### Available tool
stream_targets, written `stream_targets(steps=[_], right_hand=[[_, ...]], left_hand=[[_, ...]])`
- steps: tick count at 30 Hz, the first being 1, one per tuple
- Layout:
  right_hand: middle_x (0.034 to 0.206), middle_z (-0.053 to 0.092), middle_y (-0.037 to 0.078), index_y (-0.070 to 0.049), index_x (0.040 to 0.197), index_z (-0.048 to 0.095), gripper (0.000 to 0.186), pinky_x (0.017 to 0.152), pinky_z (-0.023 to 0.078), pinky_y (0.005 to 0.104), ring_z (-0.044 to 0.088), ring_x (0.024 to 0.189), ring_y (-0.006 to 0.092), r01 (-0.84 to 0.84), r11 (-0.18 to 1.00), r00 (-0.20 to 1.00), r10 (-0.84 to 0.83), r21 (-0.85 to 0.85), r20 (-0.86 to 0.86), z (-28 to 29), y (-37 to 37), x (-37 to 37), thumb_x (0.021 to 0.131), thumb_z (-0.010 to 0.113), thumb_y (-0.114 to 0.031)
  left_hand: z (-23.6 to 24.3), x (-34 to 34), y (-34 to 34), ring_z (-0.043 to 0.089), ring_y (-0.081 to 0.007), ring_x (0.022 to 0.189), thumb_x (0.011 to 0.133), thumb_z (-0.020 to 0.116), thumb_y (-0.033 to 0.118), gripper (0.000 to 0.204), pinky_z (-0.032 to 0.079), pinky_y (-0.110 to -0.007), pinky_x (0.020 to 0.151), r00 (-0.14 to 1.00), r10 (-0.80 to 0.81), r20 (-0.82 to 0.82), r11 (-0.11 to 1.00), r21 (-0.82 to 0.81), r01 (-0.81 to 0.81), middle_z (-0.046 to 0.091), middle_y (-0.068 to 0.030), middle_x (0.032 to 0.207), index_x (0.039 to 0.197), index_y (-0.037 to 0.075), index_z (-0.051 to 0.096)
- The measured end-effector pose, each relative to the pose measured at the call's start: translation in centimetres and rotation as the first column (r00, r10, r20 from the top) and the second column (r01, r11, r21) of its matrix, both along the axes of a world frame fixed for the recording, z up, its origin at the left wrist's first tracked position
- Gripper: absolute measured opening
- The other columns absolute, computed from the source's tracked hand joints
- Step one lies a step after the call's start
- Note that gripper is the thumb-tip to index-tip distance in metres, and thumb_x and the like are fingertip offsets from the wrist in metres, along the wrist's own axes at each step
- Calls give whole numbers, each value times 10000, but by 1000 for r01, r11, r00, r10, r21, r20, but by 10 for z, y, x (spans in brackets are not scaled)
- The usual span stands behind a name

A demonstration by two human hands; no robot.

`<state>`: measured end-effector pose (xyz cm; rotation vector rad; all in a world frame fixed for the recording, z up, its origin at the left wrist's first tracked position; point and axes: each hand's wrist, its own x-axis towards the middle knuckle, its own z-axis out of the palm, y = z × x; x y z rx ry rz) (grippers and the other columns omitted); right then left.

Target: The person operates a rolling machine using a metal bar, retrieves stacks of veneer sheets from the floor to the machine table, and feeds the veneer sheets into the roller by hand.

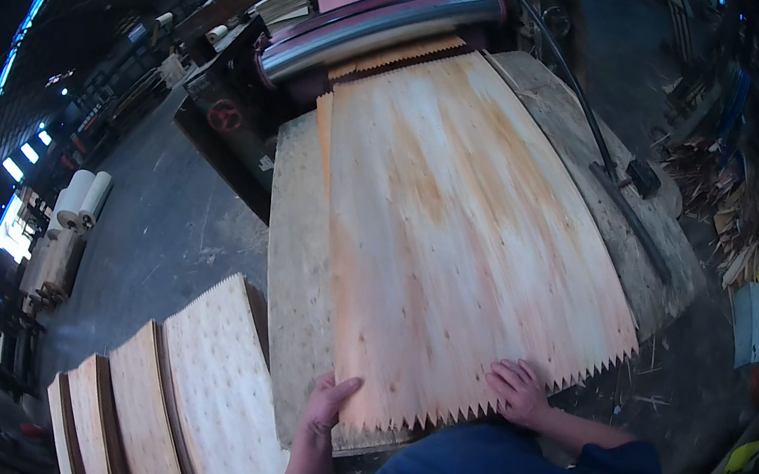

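Note:
A large pale wood veneer sheet [465, 239] with saw-toothed ends lies across the worktable before me, running toward a metal roller. My left hand [329, 401] is closed on its near left corner, thumb on top and fingers hidden beneath. Further right, my right hand [520, 392] is at the toothed near edge, fingers together over the top face; its thumb does not show. Along the left side, the edge of another veneer sheet [323, 139] peeks out underneath. Another toothed piece shows close to the roller.
The shiny roller [382, 34] spans the machine at the far end. A worn board tabletop [293, 274] carries the sheet. Stacked veneer [217, 379] stands at lower left. On the right are a black bar [631, 222] and wood scraps [741, 222]. Pale rolls [83, 198] stand far left.

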<state>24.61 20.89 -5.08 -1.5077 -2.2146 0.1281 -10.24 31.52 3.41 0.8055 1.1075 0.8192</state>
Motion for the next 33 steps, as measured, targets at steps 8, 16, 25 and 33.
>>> stream_targets(steps=[8,16,25,33], right_hand=[[1097,611,135,-38,982,640,310,886,476,422,581,1044,292,-43,950,995,67,310,-69,14,120,36,685,622,-122],[1053,617,91,-72,906,634,194,887,451,421,574,1021,266,124,931,987,-81,343,-136,21,332,56,723,614,-132],[1322,430,103,-63,1180,528,345,1084,234,464,348,1280,261,144,982,987,-151,-123,-53,-49,222,35,874,480,-212],[1396,383,94,-87,1300,456,542,1104,186,470,289,1332,262,138,971,985,-114,-194,133,-35,56,24,861,495,-402]], left_hand=[[-78,-19,17,480,-208,1198,954,450,314,481,386,-338,961,911,228,-342,974,89,-210,528,-157,1271,1281,-39,465],[-122,27,1,216,-351,1368,829,575,441,769,164,-488,1102,182,172,-968,852,239,466,276,-200,1457,1394,1,295],[-114,37,-15,260,-393,1335,724,670,491,880,197,-515,1082,109,300,-948,936,315,158,332,-219,1421,1369,-4,330],[-83,-2,21,567,-310,1025,722,704,215,534,447,-386,888,452,270,-850,932,348,97,588,-205,1134,1158,-43,534]])
